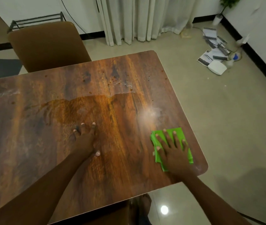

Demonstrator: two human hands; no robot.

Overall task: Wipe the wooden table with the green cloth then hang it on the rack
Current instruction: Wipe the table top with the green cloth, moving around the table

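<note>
The wooden table (51, 143) fills most of the view, with a wet sheen across its middle and small spots toward the far edge. A folded green cloth (178, 133) lies near the table's right front corner. My right hand (172, 148) presses flat on the cloth with fingers spread. Flat on the bare wood at the table's middle rests my left hand (85, 138), holding nothing. A dark metal rack (36, 20) stands on the floor beyond the chair at the far left.
A brown chair (47, 46) is pushed against the table's far side. White curtains (137, 18) hang behind. Papers and small items (215, 52) lie scattered on the floor at the right, near a potted plant (221, 12). My foot (142, 207) shows below the table's edge.
</note>
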